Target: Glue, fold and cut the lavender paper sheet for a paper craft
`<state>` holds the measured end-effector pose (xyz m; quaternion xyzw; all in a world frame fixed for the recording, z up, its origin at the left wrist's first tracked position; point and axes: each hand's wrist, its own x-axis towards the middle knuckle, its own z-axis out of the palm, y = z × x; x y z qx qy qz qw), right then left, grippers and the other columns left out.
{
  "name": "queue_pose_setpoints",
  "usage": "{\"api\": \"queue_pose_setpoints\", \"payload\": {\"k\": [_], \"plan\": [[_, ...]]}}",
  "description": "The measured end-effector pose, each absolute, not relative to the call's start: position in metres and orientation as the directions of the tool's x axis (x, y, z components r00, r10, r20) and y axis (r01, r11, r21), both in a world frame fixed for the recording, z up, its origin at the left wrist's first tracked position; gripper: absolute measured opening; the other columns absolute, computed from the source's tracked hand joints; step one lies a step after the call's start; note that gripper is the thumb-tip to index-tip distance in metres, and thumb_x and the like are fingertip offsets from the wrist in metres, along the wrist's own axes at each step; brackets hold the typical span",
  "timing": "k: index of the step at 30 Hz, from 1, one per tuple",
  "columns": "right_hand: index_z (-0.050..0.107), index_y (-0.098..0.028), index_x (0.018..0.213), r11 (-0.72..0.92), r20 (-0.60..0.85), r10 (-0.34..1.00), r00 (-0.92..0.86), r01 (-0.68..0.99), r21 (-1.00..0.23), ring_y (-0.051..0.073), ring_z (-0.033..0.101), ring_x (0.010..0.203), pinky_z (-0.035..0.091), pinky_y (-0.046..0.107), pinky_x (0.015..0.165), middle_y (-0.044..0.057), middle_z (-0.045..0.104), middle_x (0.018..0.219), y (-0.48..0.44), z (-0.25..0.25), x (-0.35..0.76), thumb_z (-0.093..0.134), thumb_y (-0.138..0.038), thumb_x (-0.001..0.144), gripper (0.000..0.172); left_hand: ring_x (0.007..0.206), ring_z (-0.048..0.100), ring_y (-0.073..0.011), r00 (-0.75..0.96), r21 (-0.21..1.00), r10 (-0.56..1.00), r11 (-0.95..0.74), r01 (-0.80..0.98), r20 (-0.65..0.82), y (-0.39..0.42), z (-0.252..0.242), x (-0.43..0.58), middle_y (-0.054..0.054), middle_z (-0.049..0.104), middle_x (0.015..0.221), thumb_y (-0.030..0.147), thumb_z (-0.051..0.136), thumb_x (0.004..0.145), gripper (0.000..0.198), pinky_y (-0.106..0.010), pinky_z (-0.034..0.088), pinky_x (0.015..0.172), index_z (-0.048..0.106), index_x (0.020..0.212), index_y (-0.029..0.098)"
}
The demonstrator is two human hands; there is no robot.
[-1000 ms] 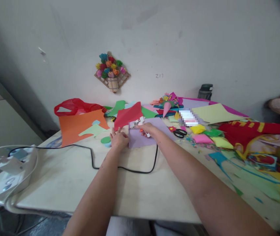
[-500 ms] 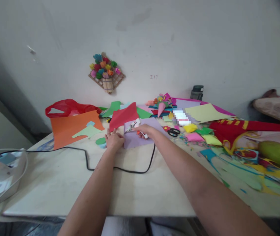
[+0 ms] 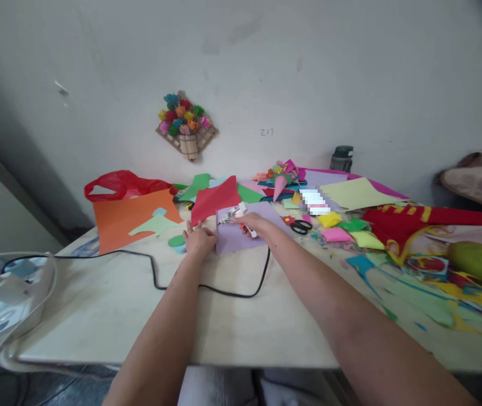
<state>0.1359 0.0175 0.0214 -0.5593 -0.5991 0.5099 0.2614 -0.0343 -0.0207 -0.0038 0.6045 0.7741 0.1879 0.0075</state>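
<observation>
My right hand point(image 3: 252, 224) is wrapped round a white hot glue gun point(image 3: 233, 213) with some orange on it. Its nozzle points left, at the left edge of a purple sheet of paper point(image 3: 241, 242). A black cord point(image 3: 261, 276) comes out below that hand and loops across the table. Flat beside the sheet's left edge rests my left hand point(image 3: 200, 241), fingers apart, the thumb side close to the paper. Whether it touches the sheet I cannot tell. Green and light-blue paper circles point(image 3: 177, 242) lie just left of its fingers.
Orange paper point(image 3: 114, 220) and red paper point(image 3: 215, 197) lie behind my hands. Black scissors point(image 3: 301, 226), a phone point(image 3: 314, 201) and paper scraps point(image 3: 363, 270) are to the right. A power strip point(image 3: 16, 287) sits at the left edge, a bottle point(image 3: 342, 158) by the wall.
The whole view has shifted slightly, so things appear a little further right. My hands, the glue gun and the purple sheet keep nearly the same places relative to each other.
</observation>
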Motion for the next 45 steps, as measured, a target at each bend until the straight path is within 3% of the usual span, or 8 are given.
{"api": "queue_pose_setpoints", "payload": {"k": [23, 33, 45], "plan": [[0.044, -0.016, 0.066, -0.173, -0.264, 0.945, -0.195, 0.386, -0.906, 0.006, 0.036, 0.034, 0.031, 0.020, 0.037, -0.006, 0.039, 0.044, 0.014, 0.026, 0.128, 0.061, -0.042, 0.070, 0.032, 0.130, 0.009, -0.0285, -0.265, 0.317, 0.942, 0.192, 0.929, 0.206, -0.022, -0.002, -0.033, 0.001, 0.043, 0.130, 0.030, 0.054, 0.060, 0.018, -0.047, 0.011, 0.103, 0.067, 0.071, 0.026], [0.044, -0.016, 0.063, -0.169, -0.262, 0.945, -0.195, 0.397, -0.902, 0.007, 0.036, 0.034, 0.031, 0.021, 0.037, -0.006, 0.039, 0.042, 0.014, 0.027, 0.128, 0.061, -0.044, 0.069, 0.033, 0.130, -0.005, -0.0318, -0.223, 0.250, 0.970, 0.193, 0.949, 0.095, -0.023, -0.003, -0.045, 0.006, 0.031, 0.138, 0.032, 0.060, 0.052, 0.020, -0.053, 0.000, 0.102, 0.066, 0.070, 0.027], [0.051, -0.013, 0.070, -0.128, -0.269, 0.924, -0.272, 0.442, -0.888, 0.009, 0.042, 0.036, 0.032, 0.021, 0.036, 0.000, 0.050, 0.046, 0.022, 0.017, 0.134, 0.061, -0.053, 0.064, 0.041, 0.131, 0.000, -0.0302, -0.228, 0.274, 0.969, 0.196, 0.942, 0.093, -0.026, 0.002, -0.043, 0.003, 0.032, 0.137, 0.032, 0.059, 0.055, 0.016, -0.053, 0.002, 0.102, 0.066, 0.069, 0.026]]}}
